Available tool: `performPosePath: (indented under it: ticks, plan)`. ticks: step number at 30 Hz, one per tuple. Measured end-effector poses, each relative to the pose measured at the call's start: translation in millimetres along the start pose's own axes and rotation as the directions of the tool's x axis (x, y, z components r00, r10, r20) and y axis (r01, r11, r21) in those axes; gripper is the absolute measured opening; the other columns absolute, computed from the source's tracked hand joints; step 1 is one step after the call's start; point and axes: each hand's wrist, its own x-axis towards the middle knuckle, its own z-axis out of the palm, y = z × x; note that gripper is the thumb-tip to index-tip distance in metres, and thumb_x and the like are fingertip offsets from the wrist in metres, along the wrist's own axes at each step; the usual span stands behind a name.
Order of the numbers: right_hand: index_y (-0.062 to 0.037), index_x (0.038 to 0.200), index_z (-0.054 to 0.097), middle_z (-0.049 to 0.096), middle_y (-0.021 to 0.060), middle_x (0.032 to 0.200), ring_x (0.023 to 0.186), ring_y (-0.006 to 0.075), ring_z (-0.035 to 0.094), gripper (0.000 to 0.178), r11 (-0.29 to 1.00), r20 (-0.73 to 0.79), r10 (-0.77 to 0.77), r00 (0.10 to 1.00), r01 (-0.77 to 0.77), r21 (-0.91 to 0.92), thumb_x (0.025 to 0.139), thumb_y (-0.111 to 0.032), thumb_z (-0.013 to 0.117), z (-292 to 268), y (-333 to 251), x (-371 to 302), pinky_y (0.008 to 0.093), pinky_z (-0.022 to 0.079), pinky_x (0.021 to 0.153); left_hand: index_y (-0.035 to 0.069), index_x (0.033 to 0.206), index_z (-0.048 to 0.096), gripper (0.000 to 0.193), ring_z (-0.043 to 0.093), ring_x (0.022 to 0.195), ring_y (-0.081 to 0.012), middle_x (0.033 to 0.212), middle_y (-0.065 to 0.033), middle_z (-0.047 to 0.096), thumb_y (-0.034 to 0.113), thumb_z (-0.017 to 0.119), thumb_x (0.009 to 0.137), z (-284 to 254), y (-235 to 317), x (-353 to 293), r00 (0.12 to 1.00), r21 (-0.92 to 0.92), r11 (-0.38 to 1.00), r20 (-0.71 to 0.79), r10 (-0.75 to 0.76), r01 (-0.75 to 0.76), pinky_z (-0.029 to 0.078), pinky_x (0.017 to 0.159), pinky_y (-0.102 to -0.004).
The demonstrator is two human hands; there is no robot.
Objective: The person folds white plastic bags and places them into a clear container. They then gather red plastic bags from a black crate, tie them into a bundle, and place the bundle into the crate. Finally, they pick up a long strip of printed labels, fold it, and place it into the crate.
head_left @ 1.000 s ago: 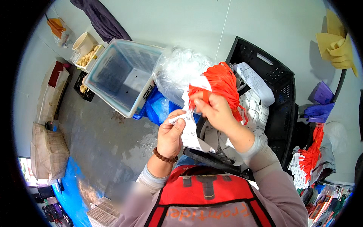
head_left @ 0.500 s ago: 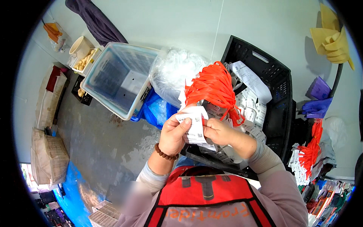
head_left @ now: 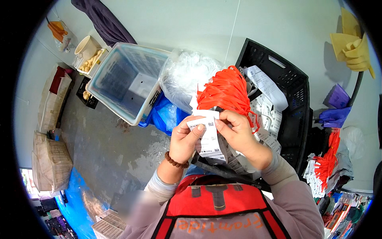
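Note:
A white strip of printed labels [head_left: 209,141] hangs between my hands, its lower end resting over more label paper. My left hand [head_left: 184,140] pinches the strip at its left edge, thumb on top. My right hand [head_left: 240,134] closes thumb and fingers on its upper right edge. Just beyond lies a thick bunch of red-orange ribbons [head_left: 225,89], partly over a black plastic crate [head_left: 292,87]. Inside the crate are rolls and loops of white printed labels [head_left: 266,85]. What lies beneath the ribbons is hidden.
Left of the crate sit a clear plastic bag [head_left: 187,75], a blue bag [head_left: 164,115] and a pale plastic bin [head_left: 131,85]. Yellow gloves [head_left: 352,47] and purple gloves [head_left: 335,109] hang on the right wall. More red ribbons with tags [head_left: 327,163] hang below.
My right hand has moved up along the strip's right edge to its upper corner, fingers now more extended. My left hand keeps its grip. The view has shifted slightly.

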Motion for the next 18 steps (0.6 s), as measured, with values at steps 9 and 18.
performPosePath:
  ticks: [9,18]
  plan:
    - [0.0025,0.082,0.058,0.056,0.0078,0.072,0.065,0.0132,0.055,0.009,0.999,-0.067,-0.022,0.997,0.02,-0.03,0.083,-0.005,0.062,-5.3,8.2,4.6,0.0255,0.044,0.058,-0.001,0.11,0.054,0.03,0.057,0.093,-0.0142,0.103,-0.0042,0.058,0.012,0.062,0.085,-0.6,-8.7,3.0,0.999,-0.097,0.995,-0.054,0.008,-0.013,0.045,0.084,-0.0265]
    - [0.0016,0.085,0.058,0.06,0.0039,0.076,0.07,0.009,0.057,0.006,0.995,-0.081,0.035,0.996,-0.027,0.092,0.083,-0.002,0.062,-0.2,9.9,3.2,0.0231,0.046,0.062,-0.002,0.087,0.063,0.018,0.049,0.094,-0.0113,0.112,-0.0045,0.047,0.016,0.065,0.084,-4.5,-13.7,1.4,0.984,0.195,0.969,-0.061,0.169,-0.154,0.041,0.081,-0.0238]
